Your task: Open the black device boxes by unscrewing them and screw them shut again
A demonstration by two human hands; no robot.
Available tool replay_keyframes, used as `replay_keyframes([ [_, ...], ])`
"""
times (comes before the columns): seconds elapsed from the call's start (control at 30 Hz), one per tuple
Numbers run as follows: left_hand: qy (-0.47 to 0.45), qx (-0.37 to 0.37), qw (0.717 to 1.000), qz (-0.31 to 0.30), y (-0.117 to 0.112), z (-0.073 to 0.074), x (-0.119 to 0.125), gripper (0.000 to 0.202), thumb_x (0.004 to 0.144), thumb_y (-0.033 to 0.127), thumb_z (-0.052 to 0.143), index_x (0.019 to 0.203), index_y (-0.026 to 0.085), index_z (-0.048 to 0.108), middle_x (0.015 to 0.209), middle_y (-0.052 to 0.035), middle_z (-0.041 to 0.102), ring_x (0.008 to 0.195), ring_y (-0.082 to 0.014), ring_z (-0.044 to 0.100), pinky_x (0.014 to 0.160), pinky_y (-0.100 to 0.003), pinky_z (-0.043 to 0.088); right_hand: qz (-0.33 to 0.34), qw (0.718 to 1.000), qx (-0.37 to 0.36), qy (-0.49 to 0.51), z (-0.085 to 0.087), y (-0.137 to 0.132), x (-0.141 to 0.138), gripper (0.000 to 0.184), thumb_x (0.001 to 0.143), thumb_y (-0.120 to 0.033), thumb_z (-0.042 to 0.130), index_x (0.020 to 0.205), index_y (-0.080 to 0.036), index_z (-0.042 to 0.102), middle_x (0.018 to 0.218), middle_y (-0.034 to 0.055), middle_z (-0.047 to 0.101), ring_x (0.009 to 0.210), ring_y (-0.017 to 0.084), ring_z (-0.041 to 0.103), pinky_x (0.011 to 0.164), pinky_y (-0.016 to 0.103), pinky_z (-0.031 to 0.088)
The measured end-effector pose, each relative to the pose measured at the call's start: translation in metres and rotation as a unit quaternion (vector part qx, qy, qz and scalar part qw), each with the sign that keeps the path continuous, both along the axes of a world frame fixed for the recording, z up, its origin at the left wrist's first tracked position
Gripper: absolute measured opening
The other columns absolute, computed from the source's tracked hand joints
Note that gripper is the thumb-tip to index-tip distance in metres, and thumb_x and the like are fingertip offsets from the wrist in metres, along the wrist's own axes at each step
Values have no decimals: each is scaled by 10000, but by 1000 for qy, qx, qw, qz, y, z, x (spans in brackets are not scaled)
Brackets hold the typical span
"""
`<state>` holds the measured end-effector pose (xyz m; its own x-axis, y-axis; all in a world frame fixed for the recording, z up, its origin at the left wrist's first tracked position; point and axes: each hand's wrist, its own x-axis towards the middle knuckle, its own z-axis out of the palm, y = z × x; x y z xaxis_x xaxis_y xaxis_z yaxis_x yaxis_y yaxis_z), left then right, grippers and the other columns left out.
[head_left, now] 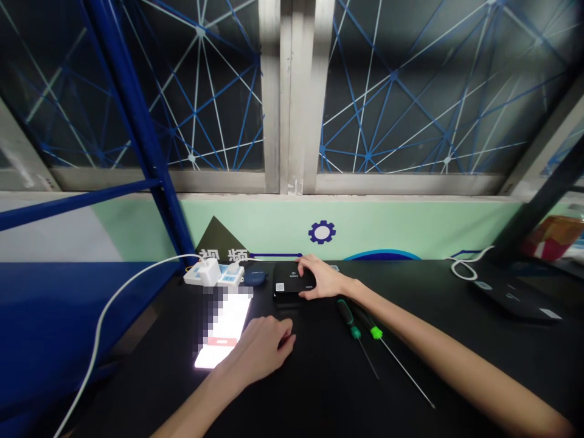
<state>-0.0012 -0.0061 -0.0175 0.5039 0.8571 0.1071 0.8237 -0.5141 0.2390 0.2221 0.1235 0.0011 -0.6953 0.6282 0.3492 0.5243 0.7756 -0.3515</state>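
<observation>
1. Spanning the right end of a black box, the right hand is clamped on it, thumb at the near edge and fingers bent over the top and far edge.
2. Black box: lies flat on the dark table, close to the wall; most of its top, with a small pale label, extends leftward from the right hand's grasp.
3. Left hand: nearer the viewer than the box and apart from it, palm down with fingers loosely curled; its underside is hidden, so whether the fingers meet cannot be told.
4. Phone: screen lit, just left of the left hand, whose wrist overlaps its lower corner in this view.
5. Two screwdrivers, one dark green, one with a bright green collar: beside the right forearm, tips pointing toward the viewer.
6. Dark blue object: between the box and a white power strip, which bears a white plug.
7. Second black box: far right, well apart from both hands.
</observation>
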Motion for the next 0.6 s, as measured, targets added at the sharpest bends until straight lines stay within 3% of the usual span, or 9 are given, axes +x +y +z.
replay_keyframes([
  [0.17,8,2,1000,6,2,-4,1,276,942,321,474,691,209,456,589,25,544,530,-152,532,513,-281,189,-1,1000,-14,10,-1,-1,1,445,685,-423,791,960,-228,502,1218,100,557,1148,303,510,955,440,432],
  [0.33,8,-1,1000,7,2,-3,2,290,947,330,472,687,207,435,585,31,532,525,-141,513,513,-283,178,4,999,-25,22,-4,-2,1,442,689,-398,794,1009,-235,534,1276,99,547,1205,312,498,987,460,427],
  [0.43,10,-7,1000,10,2,-2,3,297,948,330,470,681,206,426,577,34,527,513,-136,499,511,-283,171,-3,998,-46,40,-4,0,9,598,706,-473,782,1195,-245,524,1355,105,512,1249,302,492,1033,461,407],
  [0.5,12,-9,1000,9,2,-1,3,299,948,331,470,680,206,425,573,36,527,509,-134,494,509,-284,170,-19,997,-61,47,-4,2,20,775,723,-536,757,1368,-247,437,1403,117,489,1278,297,482,1067,461,383],
  [0.6,13,-7,1000,4,1,1,3,299,952,334,464,684,207,425,577,36,533,509,-133,494,506,-282,170,-50,997,-65,10,-4,5,43,916,703,-577,755,1459,-222,379,1443,148,467,1307,323,453,1086,493,360],
])
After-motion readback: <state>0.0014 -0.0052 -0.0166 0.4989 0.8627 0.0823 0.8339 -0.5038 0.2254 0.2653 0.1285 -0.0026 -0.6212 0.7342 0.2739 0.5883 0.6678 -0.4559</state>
